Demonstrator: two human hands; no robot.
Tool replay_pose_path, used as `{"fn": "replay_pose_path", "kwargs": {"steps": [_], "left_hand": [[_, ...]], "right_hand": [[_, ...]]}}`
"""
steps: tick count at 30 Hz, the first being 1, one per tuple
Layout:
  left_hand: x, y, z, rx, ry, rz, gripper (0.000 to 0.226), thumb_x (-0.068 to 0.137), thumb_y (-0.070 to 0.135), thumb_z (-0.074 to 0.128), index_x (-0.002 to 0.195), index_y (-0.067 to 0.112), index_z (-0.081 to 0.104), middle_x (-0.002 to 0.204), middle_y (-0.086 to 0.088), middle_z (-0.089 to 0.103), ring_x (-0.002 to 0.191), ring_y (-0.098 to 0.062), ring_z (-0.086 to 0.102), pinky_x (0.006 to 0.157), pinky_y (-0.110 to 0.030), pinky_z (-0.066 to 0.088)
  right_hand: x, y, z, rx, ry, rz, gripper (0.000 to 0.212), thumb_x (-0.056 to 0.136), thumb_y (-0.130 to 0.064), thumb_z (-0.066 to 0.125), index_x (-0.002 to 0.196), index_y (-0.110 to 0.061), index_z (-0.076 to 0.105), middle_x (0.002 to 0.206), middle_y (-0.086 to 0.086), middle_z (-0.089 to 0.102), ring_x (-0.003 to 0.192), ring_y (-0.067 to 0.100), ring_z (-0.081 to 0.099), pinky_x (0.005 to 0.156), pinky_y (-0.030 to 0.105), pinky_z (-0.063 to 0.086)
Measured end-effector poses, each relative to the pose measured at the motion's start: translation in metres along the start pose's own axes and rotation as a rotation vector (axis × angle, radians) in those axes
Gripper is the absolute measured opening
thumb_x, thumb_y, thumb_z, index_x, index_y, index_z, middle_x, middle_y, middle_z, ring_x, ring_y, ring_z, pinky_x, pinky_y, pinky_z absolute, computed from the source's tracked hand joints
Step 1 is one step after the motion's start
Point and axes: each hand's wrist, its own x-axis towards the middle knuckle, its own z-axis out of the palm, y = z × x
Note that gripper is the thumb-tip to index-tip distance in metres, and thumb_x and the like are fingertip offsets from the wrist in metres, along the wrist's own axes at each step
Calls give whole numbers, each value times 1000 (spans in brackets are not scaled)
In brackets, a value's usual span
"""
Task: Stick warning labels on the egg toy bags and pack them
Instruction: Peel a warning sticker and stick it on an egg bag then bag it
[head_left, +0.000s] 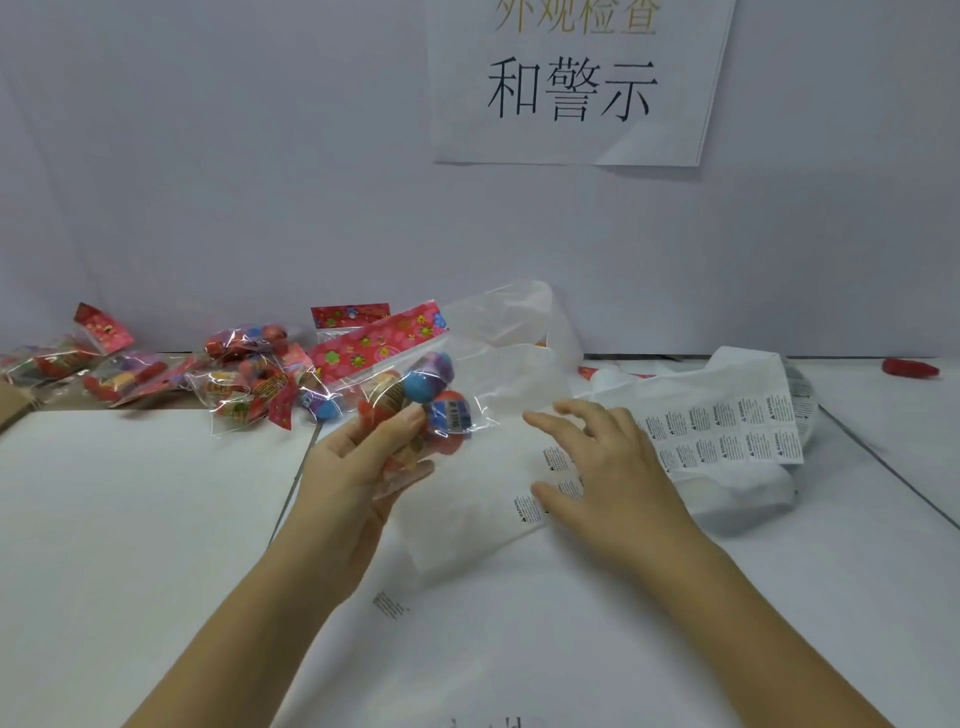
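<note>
My left hand (363, 460) grips one egg toy bag (447, 415), thumb across its front and fingers curled round behind. My right hand (608, 467) holds nothing. It is palm down, fingers spread and relaxed, over a mostly stripped backing sheet (467, 535). A few warning labels (525, 510) show on that sheet just beside my thumb. I cannot tell whether my palm touches it.

To the left of my gripping hand and beyond it, a pile of bags (244, 384) lies near the wall, with a strip of cardboard (15, 408) at the far left. Right behind the held bag rises a large clear plastic bag (519, 332), crumpled and partly covered by it. Beyond my right hand's knuckles lies a full label sheet (727, 431) on white plastic wrapping (737, 501). Well off to the right, a small red object (911, 368) sits on the table (130, 493). One loose label (389, 605) lies near my left wrist. A paper sign (571, 88) hangs on the wall above.

The held bag stands nearly upright, its long axis running from my palm up and away from me, leaning slightly left. Its red flowered header card (379, 340) is the top end, and the eggs (423, 387) bunch just above my thumb.
</note>
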Motion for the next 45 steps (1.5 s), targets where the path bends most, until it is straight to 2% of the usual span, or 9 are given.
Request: {"fn": "replay_pose_path", "kwargs": {"steps": [3,11,17,23,27,33,38,41,45], "left_hand": [[5,-4,-3,97,23,9,53,59,31,72,106,8,69,88,-5,76,93,-24,64,90,-32,48],[15,-11,-5,-67,14,-65,56,62,25,71,114,6,66,103,-11,74,103,-26,65,100,-36,46],[10,-12,-8,281,94,110,80,63,31,78,136,25,45,115,-4,65,88,-19,73,59,-26,58],[12,-33,-5,655,84,454,88,83,11,75,112,72,20,138,6,33,98,-22,66,51,-20,55],[12,-42,-7,950,-42,592,51,92,11,65,104,56,45,153,-6,17,136,10,30,90,-4,43],[11,-37,-11,1366,302,630,43,90,24,69,132,30,61,160,-21,18,146,-43,16,112,-56,21],[-5,-27,4,1224,80,722,39,87,49,54,113,26,71,125,3,60,122,-21,46,96,-29,21],[-10,-28,9,1274,-62,564,60,77,74,36,128,47,55,129,24,43,125,2,24,95,-23,10],[-7,-31,7,1360,-91,463,59,81,68,50,136,52,38,141,23,32,133,-1,13,103,-28,2]], "right_hand": [[2,8,6,-142,-132,44,82,81,-61,54,147,-50,8,160,-10,1,133,10,7,102,33,4],[-1,9,5,385,-348,59,85,70,-53,76,137,-61,24,136,-25,37,129,-3,27,110,26,26],[-5,-1,-1,494,-502,7,96,60,-39,85,127,-72,25,125,-34,48,113,-23,38,87,11,36],[-4,-8,8,209,-285,9,96,66,-70,68,144,-54,14,151,-19,19,141,4,12,118,34,13],[-3,-3,18,-30,-460,75,112,63,-90,45,151,-42,-3,162,-9,-9,148,14,-9,118,48,-6],[-1,-5,6,256,-205,54,64,81,-47,67,139,-50,39,135,-12,56,125,15,47,102,27,34],[0,-7,-15,598,-110,25,40,86,-16,71,103,-51,65,103,-32,67,102,-15,58,85,6,42],[1,-8,-28,741,-79,5,42,84,-8,72,88,-50,70,94,-33,68,94,-13,62,78,2,42],[-2,-16,-34,852,-51,-13,44,84,-4,70,81,-48,72,91,-28,71,93,-9,64,75,5,46]]}}
